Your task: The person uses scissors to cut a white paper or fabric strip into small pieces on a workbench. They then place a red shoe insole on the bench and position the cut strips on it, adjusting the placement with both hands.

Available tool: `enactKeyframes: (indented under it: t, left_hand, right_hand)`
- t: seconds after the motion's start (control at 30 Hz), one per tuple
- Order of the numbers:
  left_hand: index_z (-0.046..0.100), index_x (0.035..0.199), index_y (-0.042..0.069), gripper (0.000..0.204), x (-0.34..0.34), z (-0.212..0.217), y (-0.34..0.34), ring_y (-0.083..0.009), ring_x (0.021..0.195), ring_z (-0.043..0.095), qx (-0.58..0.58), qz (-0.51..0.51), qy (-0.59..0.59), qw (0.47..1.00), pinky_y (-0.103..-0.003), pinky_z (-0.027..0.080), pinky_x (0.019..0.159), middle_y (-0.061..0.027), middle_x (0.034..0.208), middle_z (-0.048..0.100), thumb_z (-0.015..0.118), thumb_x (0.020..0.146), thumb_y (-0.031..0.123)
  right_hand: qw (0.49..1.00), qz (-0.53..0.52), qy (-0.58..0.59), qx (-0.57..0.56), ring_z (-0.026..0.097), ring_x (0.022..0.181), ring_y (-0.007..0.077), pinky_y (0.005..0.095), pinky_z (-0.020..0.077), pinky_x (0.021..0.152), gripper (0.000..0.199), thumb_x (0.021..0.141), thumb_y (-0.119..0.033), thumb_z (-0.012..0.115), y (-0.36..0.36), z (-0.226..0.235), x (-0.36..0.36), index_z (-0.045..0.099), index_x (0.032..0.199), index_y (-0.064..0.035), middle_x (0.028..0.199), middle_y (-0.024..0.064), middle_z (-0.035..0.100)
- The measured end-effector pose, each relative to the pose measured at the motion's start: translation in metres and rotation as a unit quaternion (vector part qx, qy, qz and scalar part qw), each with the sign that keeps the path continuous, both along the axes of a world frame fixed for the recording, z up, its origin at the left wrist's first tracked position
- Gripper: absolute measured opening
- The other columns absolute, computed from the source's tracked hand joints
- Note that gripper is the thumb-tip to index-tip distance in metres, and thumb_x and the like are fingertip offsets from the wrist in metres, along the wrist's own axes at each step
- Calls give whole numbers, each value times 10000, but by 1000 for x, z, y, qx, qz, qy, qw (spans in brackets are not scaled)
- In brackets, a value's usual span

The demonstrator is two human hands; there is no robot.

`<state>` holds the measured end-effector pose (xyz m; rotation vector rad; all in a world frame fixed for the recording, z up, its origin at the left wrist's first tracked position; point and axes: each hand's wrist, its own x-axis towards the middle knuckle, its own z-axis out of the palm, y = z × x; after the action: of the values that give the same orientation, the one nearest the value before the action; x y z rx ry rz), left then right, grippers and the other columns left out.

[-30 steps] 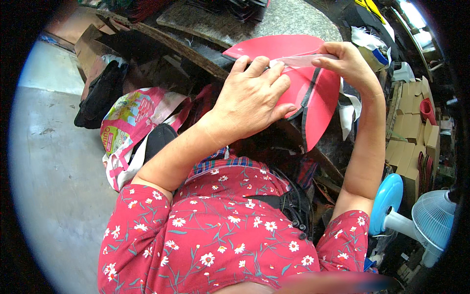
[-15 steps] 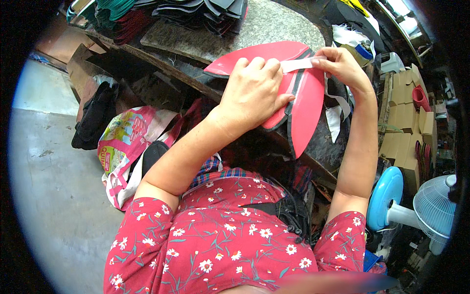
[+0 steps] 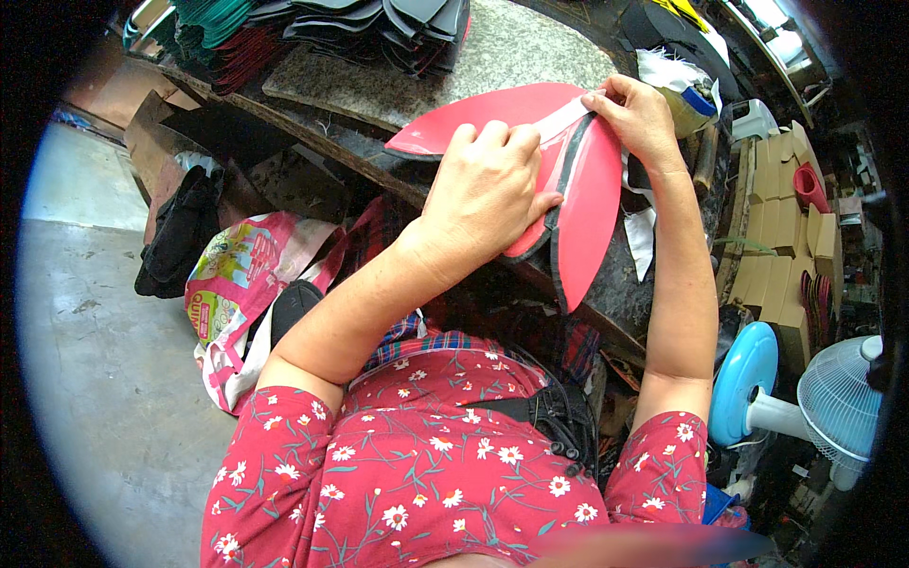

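Glossy red leaf-shaped panels [image 3: 598,204] with black edges, joined along a dark seam, rest at the workbench's near edge. They resemble shoe upper pieces, but I cannot be sure. My left hand [image 3: 485,189] lies over their left part, fingers curled and thumb near the seam, gripping them. A narrow white strip [image 3: 563,120] stretches from my left fingers across the red surface. Its far right end is pinched between thumb and finger of my right hand [image 3: 632,115]. What my left fingertips press on underneath is hidden.
Behind stands a pale stone slab [image 3: 530,47] with stacked dark sheets [image 3: 379,28] on it. A white cloth scrap [image 3: 640,241] hangs right of the panels. Cardboard boxes [image 3: 772,227] and a blue-and-white fan [image 3: 748,383] are at right; a pink bag [image 3: 241,275] is at lower left.
My right hand has moved slightly left and away from me with the strip's end. The strip now slants upward across the red panels instead of lying nearly level. My left hand stays gripping.
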<state>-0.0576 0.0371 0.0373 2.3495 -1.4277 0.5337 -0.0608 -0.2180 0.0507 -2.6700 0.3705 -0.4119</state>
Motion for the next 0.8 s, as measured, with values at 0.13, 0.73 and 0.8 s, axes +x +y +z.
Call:
enactKeyframes:
  t: [0.13, 0.73, 0.8]
  left_hand:
    - [628, 1028, -2, 511, 0, 0, -1, -246, 938, 557, 3, -5, 1, 1000, -374, 440, 793, -87, 988, 569, 690, 783, 442]
    - [632, 1000, -26, 512, 2, 2, -1, -248, 952, 554, -9, -19, 18, 1000, -366, 446, 819, -103, 987, 561, 704, 775, 428]
    - [633, 987, -22, 493, 3, 1, -1, -250, 953, 553, -13, -26, 23, 999, -367, 450, 830, -106, 986, 561, 707, 777, 419]
  right_hand:
    - [1000, -1, -6, 2, 669, 696, 221, 350, 512, 671, 291, 808, -367, 732, 1, -2, 1, 714, 903, -92, 773, 98, 696]
    - [998, 25, -21, 45, 642, 682, 160, 320, 504, 665, 286, 812, -361, 740, -8, -12, 8, 699, 859, -81, 745, 75, 681]
    - [996, 31, -1, 88, 637, 682, 161, 321, 505, 667, 270, 807, -333, 746, -13, -13, 10, 693, 837, -70, 743, 75, 679]
